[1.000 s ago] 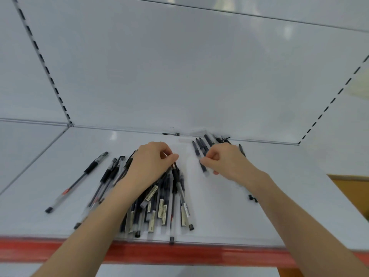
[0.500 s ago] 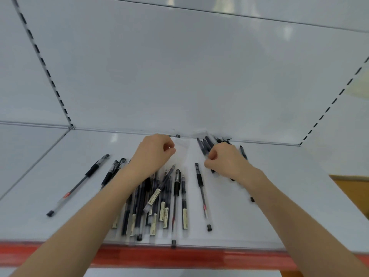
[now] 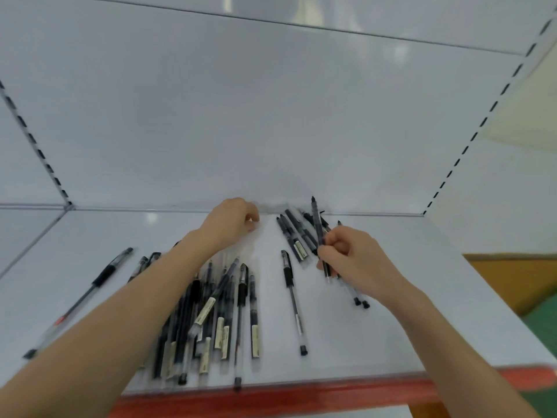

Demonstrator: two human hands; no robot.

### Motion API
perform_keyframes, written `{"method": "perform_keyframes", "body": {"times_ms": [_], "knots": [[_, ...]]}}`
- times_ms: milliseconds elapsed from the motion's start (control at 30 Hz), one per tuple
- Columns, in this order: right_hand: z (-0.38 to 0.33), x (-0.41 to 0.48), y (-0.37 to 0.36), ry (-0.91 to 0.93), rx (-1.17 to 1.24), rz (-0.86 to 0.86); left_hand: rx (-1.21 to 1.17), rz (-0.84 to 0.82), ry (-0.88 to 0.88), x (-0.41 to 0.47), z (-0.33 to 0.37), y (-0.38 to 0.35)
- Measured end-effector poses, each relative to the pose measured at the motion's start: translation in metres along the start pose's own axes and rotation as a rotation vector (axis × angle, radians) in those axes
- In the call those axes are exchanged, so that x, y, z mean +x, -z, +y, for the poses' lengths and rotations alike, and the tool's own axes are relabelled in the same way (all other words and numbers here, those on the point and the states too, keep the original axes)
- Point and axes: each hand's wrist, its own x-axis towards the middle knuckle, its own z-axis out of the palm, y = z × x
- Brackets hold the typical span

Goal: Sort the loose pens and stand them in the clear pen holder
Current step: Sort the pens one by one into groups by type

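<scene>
Loose black pens lie on a white shelf (image 3: 407, 297). A big pile of pens (image 3: 223, 312) lies under my left forearm. One single pen (image 3: 293, 300) lies in the middle, and another group of pens (image 3: 294, 236) lies by the back wall. My right hand (image 3: 352, 260) pinches a black pen (image 3: 316, 218) and holds it nearly upright, tip end up. My left hand (image 3: 232, 224) is at the back of the shelf with its fingers curled at a faint see-through shape, apparently the clear pen holder (image 3: 265, 212), whose outline barely shows.
A lone pen with a black grip (image 3: 102, 279) lies at the left, and two pen ends (image 3: 361, 302) stick out below my right wrist. The shelf has a red front edge (image 3: 301, 393), a white back wall and slotted uprights at both sides.
My right hand has picked a pen out of the back group and raised it upright. My left hand has moved from the pile to the back wall. A single pen now lies in the middle.
</scene>
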Motion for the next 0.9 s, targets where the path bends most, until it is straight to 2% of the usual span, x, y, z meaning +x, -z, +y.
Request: {"method": "perform_keyframes", "body": {"times_ms": [167,367,533,700,900], "knots": [[-0.009,-0.011,0.0,0.067,0.152,0.028,-0.533,0.201,-0.007,-0.017,0.023,0.024],[-0.031,-0.02,-0.006,0.175,0.281,0.074,-0.971,0.221,-0.062,-0.056,0.045,0.053],[-0.046,-0.026,-0.011,0.262,0.334,0.101,-1.271,0.252,-0.004,-0.073,0.05,0.067],[-0.055,-0.029,-0.01,0.292,0.353,0.11,-1.31,0.256,0.003,-0.079,0.048,0.069],[-0.056,-0.031,-0.008,0.297,0.322,0.124,-1.234,0.273,-0.039,-0.082,0.049,0.066]]}}
